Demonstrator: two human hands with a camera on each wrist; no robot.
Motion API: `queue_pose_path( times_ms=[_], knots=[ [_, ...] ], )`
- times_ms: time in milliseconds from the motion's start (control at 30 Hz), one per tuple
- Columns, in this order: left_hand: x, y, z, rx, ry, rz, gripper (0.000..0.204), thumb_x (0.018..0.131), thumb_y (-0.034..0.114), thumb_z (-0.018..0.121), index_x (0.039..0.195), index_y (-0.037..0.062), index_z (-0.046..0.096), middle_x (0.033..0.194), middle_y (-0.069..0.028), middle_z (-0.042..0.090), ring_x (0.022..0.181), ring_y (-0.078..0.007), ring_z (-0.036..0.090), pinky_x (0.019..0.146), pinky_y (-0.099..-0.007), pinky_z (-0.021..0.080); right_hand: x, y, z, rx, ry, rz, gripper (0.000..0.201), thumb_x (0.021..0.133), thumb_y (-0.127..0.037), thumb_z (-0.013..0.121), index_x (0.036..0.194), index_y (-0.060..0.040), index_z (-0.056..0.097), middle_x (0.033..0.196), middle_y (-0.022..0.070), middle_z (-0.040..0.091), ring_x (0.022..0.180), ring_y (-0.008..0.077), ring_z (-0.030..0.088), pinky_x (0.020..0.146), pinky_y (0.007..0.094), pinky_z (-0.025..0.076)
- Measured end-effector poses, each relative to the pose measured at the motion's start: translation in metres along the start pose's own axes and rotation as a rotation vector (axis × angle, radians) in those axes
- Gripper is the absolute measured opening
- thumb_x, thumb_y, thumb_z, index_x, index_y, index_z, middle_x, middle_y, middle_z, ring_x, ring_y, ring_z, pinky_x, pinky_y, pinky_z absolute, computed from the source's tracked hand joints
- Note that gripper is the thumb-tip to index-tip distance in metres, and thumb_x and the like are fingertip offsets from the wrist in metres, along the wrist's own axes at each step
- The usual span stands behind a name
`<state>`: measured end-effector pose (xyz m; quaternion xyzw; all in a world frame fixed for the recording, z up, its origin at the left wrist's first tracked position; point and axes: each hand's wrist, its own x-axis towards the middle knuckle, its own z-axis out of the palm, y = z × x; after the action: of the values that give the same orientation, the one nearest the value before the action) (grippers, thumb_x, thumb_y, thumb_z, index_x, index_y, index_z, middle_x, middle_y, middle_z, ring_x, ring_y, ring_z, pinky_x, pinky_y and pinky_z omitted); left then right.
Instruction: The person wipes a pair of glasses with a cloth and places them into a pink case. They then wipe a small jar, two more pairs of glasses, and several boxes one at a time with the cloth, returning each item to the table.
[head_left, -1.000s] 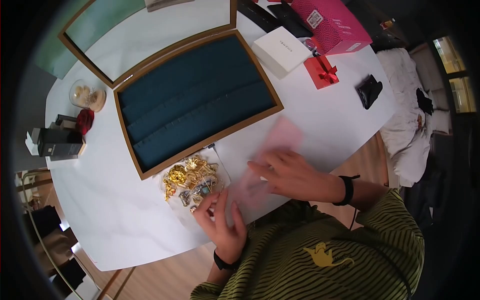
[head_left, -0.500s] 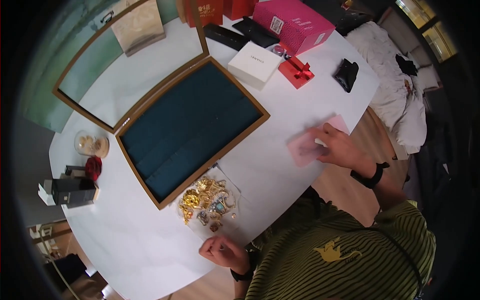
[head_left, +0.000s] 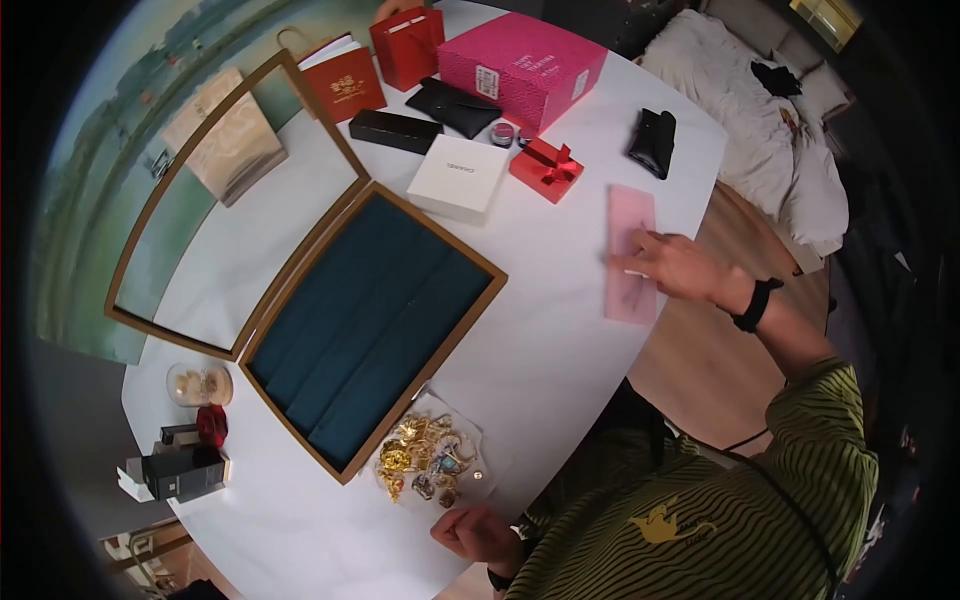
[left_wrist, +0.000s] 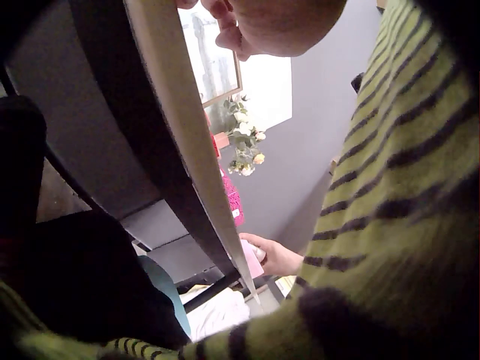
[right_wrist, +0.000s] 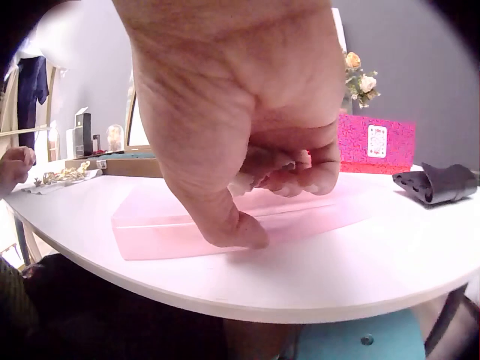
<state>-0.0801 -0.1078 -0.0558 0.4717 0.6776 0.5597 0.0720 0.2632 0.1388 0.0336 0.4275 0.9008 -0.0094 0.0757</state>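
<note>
A long, translucent pink case [head_left: 630, 205] lies flat near the right end of the white table, something thin and dark showing through it. Across its middle, my right hand [head_left: 680, 268] grips it, thumb on the near side and the other fingers curled over toward the far side [right_wrist: 262, 127]. At the table's front edge my left hand [head_left: 478, 535] rests loosely curled, holding nothing. Just beyond it is a heap of gold and silver jewelry [head_left: 425, 455] on a clear sheet. Beside the heap stands a wooden-framed display case [head_left: 425, 345], lined in dark teal, its glazed lid raised.
Behind the pink case are a black pouch [head_left: 652, 143], a red gift box with a bow [head_left: 545, 172], a white box [head_left: 458, 180] and a big pink box [head_left: 525, 65]. Red bags [head_left: 408, 48] stand at the back. A black box [head_left: 185, 473] and glass dome [head_left: 200, 384] sit left.
My right hand has carried the pink case from beside the jewelry to the table's right side, turning it. The left hand has drawn back from the jewelry to the edge.
</note>
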Motion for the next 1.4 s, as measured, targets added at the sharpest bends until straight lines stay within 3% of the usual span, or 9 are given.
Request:
queue_pose_path(
  times_ms=[167, 267, 433, 767, 1033, 1167, 1233, 1333, 1400],
  knots=[
    [0.004, 0.011, 0.004, 0.241, 0.012, 0.077, 0.017, 0.076, -0.01, 0.048, 0.074, 0.0049, 0.057, 0.091, -0.0083, 0.043, 0.079, -0.0202, 0.047, 0.059, -0.0293, 0.034, 0.023, 0.04, -0.006, -0.043, 0.057, -0.103, 0.06, 0.071, 0.002, 0.057, 0.127, -0.0191, 0.054, 0.097, 0.0122, 0.049, 0.082, 0.0252, 0.059, 0.066, 0.0355, 0.053],
    [-0.004, 0.004, 0.005, 0.384, 0.052, 0.014, 0.017, 0.077, -0.01, 0.046, 0.073, 0.0042, 0.055, 0.09, -0.0078, 0.042, 0.077, -0.0192, 0.046, 0.055, -0.028, 0.032, 0.042, 0.063, -0.011, -0.049, 0.077, -0.107, 0.062, 0.07, 0.004, 0.057, 0.128, -0.0189, 0.054, 0.094, 0.0115, 0.048, 0.079, 0.0246, 0.058, 0.066, 0.0357, 0.053],
    [-0.003, 0.011, 0.01, 0.454, 0.057, -0.051, 0.019, 0.076, -0.012, 0.05, 0.076, 0.0058, 0.056, 0.092, -0.0081, 0.044, 0.08, -0.0208, 0.048, 0.058, -0.0305, 0.034, 0.069, 0.091, -0.006, -0.055, 0.091, -0.003, 0.065, 0.07, 0.006, 0.056, 0.131, -0.0191, 0.051, 0.093, 0.012, 0.049, 0.075, 0.0268, 0.059, 0.065, 0.0368, 0.052],
    [-0.002, 0.012, 0.012, 0.461, 0.007, -0.103, 0.017, 0.076, -0.01, 0.049, 0.077, 0.005, 0.056, 0.093, -0.0091, 0.043, 0.08, -0.0216, 0.048, 0.057, -0.0286, 0.036, 0.098, 0.122, 0.003, -0.037, 0.222, -0.045, 0.064, 0.07, 0.007, 0.056, 0.128, -0.0181, 0.053, 0.093, 0.0127, 0.05, 0.071, 0.0296, 0.06, 0.064, 0.0382, 0.052],
    [-0.001, 0.009, 0.014, 0.506, 0.026, -0.113, 0.018, 0.076, -0.011, 0.051, 0.076, 0.0066, 0.057, 0.091, -0.0075, 0.043, 0.079, -0.0208, 0.048, 0.056, -0.0291, 0.034, 0.122, 0.157, 0.012, 0.011, 0.203, 0.106, 0.072, 0.066, 0.009, 0.057, 0.131, -0.0193, 0.049, 0.1, 0.0138, 0.05, 0.079, 0.034, 0.06, 0.07, 0.0412, 0.05],
    [0.002, 0.011, 0.014, 0.534, 0.017, -0.112, 0.021, 0.076, -0.012, 0.051, 0.075, 0.0079, 0.057, 0.088, -0.0065, 0.043, 0.078, -0.021, 0.048, 0.056, -0.0298, 0.034, 0.134, 0.176, 0.014, 0.015, 0.2, 0.188, 0.069, 0.068, 0.007, 0.059, 0.131, -0.0185, 0.049, 0.102, 0.0146, 0.053, 0.082, 0.0347, 0.061, 0.071, 0.0417, 0.05],
    [0.004, 0.014, 0.014, 0.532, 0.011, -0.132, 0.021, 0.076, -0.012, 0.051, 0.075, 0.0081, 0.057, 0.088, -0.0065, 0.044, 0.077, -0.0211, 0.048, 0.056, -0.03, 0.034, 0.142, 0.177, 0.009, 0.02, 0.133, 0.25, 0.064, 0.073, 0.004, 0.057, 0.132, -0.0191, 0.048, 0.106, 0.0157, 0.055, 0.093, 0.036, 0.06, 0.078, 0.0429, 0.05],
    [0.006, 0.012, 0.017, 0.497, 0.002, -0.087, 0.02, 0.076, -0.011, 0.051, 0.076, 0.0079, 0.058, 0.088, -0.0065, 0.044, 0.077, -0.0207, 0.047, 0.055, -0.0296, 0.033, 0.144, 0.185, 0.003, 0.05, 0.181, 0.347, 0.059, 0.076, -0.001, 0.058, 0.131, -0.0166, 0.049, 0.105, 0.0167, 0.057, 0.094, 0.0372, 0.059, 0.081, 0.0437, 0.049],
    [0.003, 0.008, 0.015, 0.476, 0.02, -0.1, 0.02, 0.076, -0.011, 0.051, 0.076, 0.0074, 0.058, 0.088, -0.0066, 0.044, 0.076, -0.0207, 0.047, 0.055, -0.0296, 0.033, 0.132, 0.196, 0.0, 0.097, 0.518, 0.351, 0.051, 0.076, -0.015, 0.065, 0.126, -0.0116, 0.052, 0.102, 0.0178, 0.058, 0.095, 0.0376, 0.058, 0.082, 0.0432, 0.049]
  ],
)
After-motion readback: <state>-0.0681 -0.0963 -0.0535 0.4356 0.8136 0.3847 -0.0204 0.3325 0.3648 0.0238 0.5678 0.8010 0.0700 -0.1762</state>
